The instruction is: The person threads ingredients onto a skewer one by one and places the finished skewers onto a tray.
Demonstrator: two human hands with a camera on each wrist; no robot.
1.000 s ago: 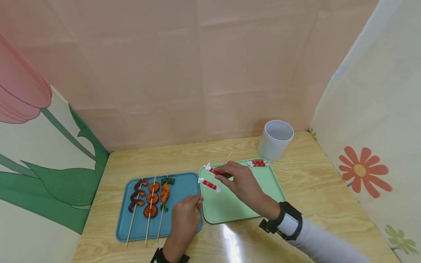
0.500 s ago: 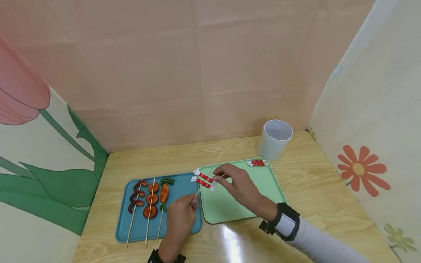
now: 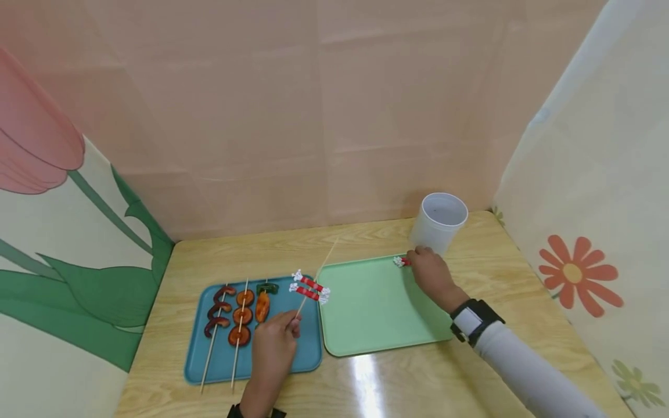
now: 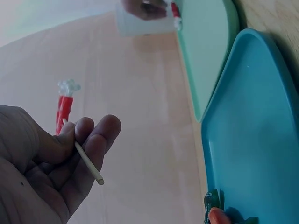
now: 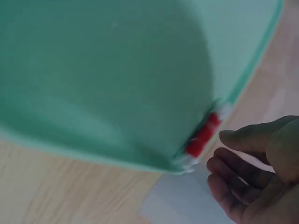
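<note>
My left hand (image 3: 274, 347) pinches a thin wooden skewer (image 3: 327, 255) near its lower end. Two red candy-shaped pieces with frilly white ends, an upper one (image 3: 312, 283) and a lower one (image 3: 308, 292), are threaded on it side by side. In the left wrist view the blunt end of the skewer (image 4: 90, 163) pokes out below the thumb and fingers. At the far right corner of the green tray (image 3: 366, 319), my right hand (image 3: 432, 277) reaches to another red piece (image 5: 203, 136). The right wrist view shows its thumb and loosely bent fingers beside that piece, with a small gap.
A blue tray (image 3: 308, 360) lies left of the green one, bearing skewers of curled brown pieces (image 3: 216, 310), round orange-brown slices (image 3: 242, 316) and an orange piece with green ends (image 3: 263, 306). A white cup (image 3: 438, 223) stands at the back right, beyond my right hand.
The right hand has left the two threaded pieces and moved right to the green tray's far corner. My left hand has shifted slightly left with the skewer.
</note>
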